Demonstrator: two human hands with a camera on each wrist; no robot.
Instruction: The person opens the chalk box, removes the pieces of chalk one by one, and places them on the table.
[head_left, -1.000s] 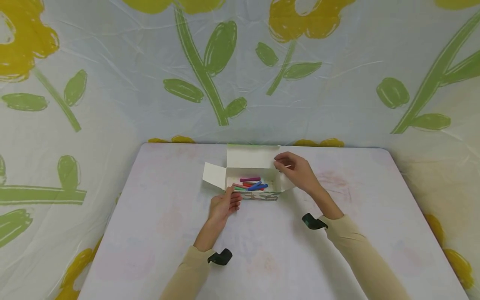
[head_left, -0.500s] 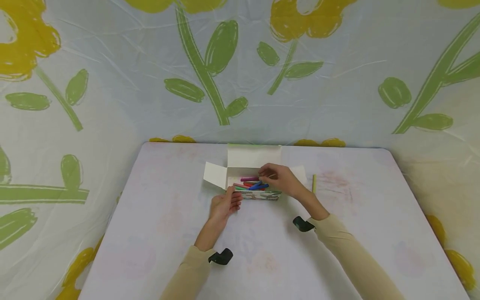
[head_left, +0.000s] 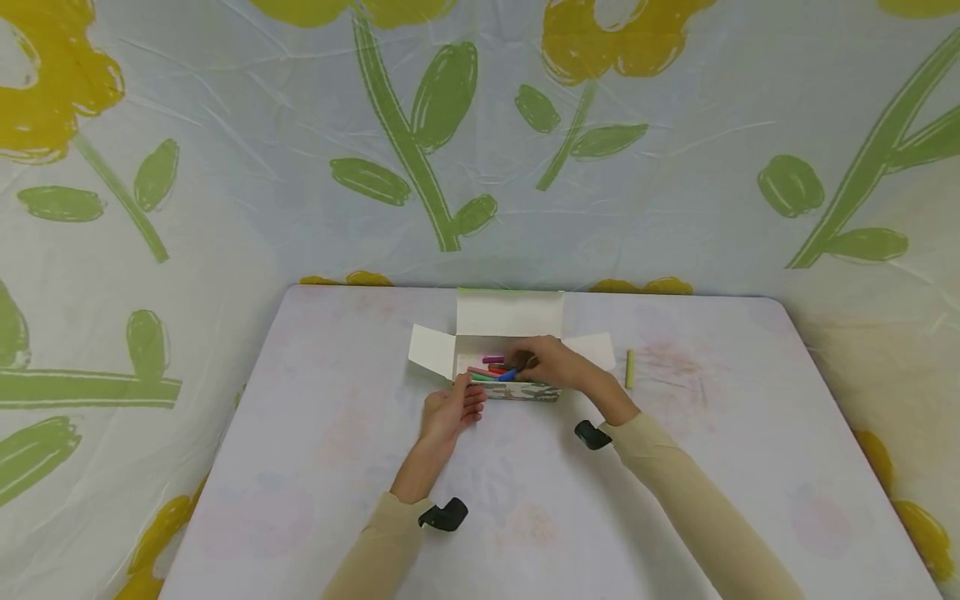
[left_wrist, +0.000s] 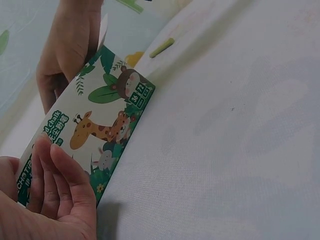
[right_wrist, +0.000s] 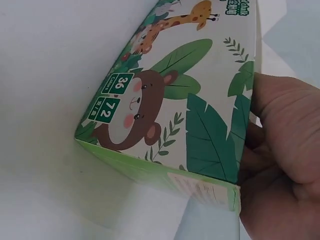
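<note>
A chalk box [head_left: 525, 392] printed with cartoon animals stands with its flaps spread in the head view. Sticks of chalk in several colours lie inside it, among them a purple stick [head_left: 492, 360] and a blue stick [head_left: 508, 375]. My left hand [head_left: 446, 412] holds the front wall near its left end, thumb at the rim and fingers against the printed face; the left wrist view shows these fingers [left_wrist: 55, 185] close up. My right hand [head_left: 551, 367] reaches over the right end, fingertips down among the chalk by the blue stick. Whether it grips a stick I cannot tell.
A yellow-green chalk stick [head_left: 630, 368] lies on the table [head_left: 712, 467] right of the box. White flaps spread to the left [head_left: 432, 350], back [head_left: 510, 312] and right [head_left: 592, 348]. A flowered cloth [head_left: 300, 125] hangs behind the table.
My right hand has moved left and down from the back right flap into the box. The yellow-green stick, earlier behind the right arm, now shows. My left hand stays at the box.
</note>
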